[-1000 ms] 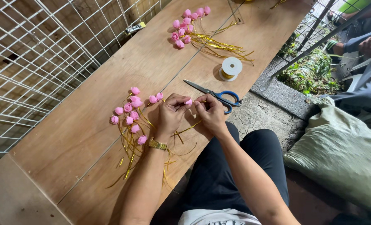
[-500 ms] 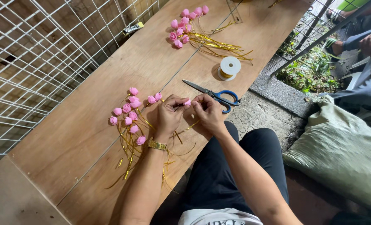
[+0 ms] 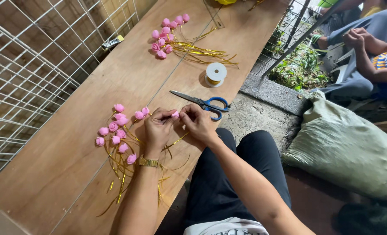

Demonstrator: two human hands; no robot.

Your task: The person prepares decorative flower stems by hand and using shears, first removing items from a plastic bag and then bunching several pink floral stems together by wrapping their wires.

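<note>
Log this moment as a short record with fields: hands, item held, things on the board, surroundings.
left hand: left hand, gold wristwatch, pinching the pink foam rosebud
right hand: right hand, fingertips on the same bud
stem: gold ribbon trails below the hands
near pile: pink rosebuds on gold stems, left of the hands
far pile: second rosebud bunch
tools: blue-handled scissors, shut; white spool
surface: wooden board
surroundings: white wire grid; grey-green sack; other people seated at upper right

Wooden plank table (image 3: pixel 71 143), long and brown. On it lay two clusters of pink foam roses on gold stems (image 3: pixel 115 130) (image 3: pixel 167 32), blue-handled scissors (image 3: pixel 202 102), a white spool of gold wire (image 3: pixel 215 73), and a clear ruler (image 3: pixel 214 17).
</note>
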